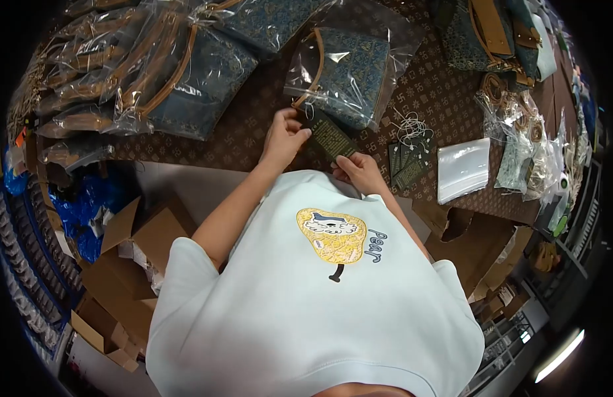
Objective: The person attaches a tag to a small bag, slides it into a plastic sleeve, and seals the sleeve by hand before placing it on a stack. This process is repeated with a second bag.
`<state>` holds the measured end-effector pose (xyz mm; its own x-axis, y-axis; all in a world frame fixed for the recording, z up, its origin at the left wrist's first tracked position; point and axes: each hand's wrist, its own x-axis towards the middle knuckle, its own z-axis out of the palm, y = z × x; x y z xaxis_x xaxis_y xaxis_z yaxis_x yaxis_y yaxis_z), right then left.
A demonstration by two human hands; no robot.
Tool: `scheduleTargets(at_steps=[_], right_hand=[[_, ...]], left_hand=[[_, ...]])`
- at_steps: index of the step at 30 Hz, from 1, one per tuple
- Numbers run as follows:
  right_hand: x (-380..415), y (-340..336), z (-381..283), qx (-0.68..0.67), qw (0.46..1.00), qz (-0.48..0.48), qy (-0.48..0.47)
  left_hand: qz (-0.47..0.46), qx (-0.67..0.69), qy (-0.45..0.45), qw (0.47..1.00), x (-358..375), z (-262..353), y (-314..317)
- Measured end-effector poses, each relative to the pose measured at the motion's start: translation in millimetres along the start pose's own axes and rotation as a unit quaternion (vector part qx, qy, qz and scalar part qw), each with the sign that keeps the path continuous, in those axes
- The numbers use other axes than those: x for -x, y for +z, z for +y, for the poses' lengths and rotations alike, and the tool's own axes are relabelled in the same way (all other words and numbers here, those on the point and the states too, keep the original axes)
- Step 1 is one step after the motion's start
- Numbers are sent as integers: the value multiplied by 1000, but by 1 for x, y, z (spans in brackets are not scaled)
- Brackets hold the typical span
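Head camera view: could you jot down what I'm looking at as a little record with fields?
Left hand: pinches the top end of a dark tag
Right hand: holds the tag's lower end
Just beyond: blue patterned bag in clear plastic
Table: brown patterned cover
Beside right hand: stack of similar tags, white strings, empty plastic sleeves
Far left: pile of bagged bags

The left hand [284, 135] reaches toward 12 o'clock on a bare, extended forearm, fingers pinched closed. The right hand [361, 171] sits nearer the chest at 2 o'clock, fingers curled shut.
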<state>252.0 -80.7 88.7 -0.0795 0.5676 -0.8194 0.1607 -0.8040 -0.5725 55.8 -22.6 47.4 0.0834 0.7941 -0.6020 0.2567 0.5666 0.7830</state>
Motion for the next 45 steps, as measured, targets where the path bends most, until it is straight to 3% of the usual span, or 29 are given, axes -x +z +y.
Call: scheduleTargets(at_steps=[1,2,3,5,6,8,13,15,17,18,20,22,24,27,28,30,37,43,45], right_hand=[[-1,-8,4,43,999,-9,18],[-1,-13,4,31,999,0,24],[-2,-15,2,19,999,10,28],[-5,-16,3,11,1000,1,-1],[-4,-16,-6,11,1000,-1,-18],[-3,-15,-13,1,999,11,-53],[-7,-6,-14,-22,999,18,-42],[-7,2,-18,-44,998,23,-40],[-9,8,-19,-127,989,70,-41],[-9,8,-16,-128,989,70,-40],[-7,5,-8,-113,977,143,-107],[-3,7,-12,-85,979,153,-101],[2,8,-12,-59,980,164,-94],[2,8,-7,-47,983,159,-79],[0,7,-5,-50,985,145,-81],[-1,6,-7,-54,986,133,-86],[-2,9,-9,-116,984,124,-60],[-7,15,-21,-232,969,79,-32],[-10,16,-25,-246,965,76,-43]], left_hand=[[91,-151,160,971,3,8,-4],[176,-298,313,884,1,19,-13],[181,-299,306,886,-6,29,-18],[111,-428,465,767,-24,43,-21],[117,-428,459,769,-35,44,-20],[88,-452,544,702,-55,50,-19],[21,-480,480,734,-61,52,-20],[77,-439,535,718,-59,56,-17],[60,-487,524,696,-61,54,-24],[44,-531,512,674,-63,52,-27],[48,-527,512,677,-69,42,-27],[52,-520,516,679,-76,39,-25],[-12,-475,469,744,-78,42,-25],[-15,-478,418,772,-73,60,-29],[-17,-477,421,771,-71,60,-28],[49,-528,528,663,-71,63,-25],[-15,-544,498,675,-83,73,-13],[-6,-471,582,662,-92,88,-11],[40,-436,615,656,-81,96,-9]])
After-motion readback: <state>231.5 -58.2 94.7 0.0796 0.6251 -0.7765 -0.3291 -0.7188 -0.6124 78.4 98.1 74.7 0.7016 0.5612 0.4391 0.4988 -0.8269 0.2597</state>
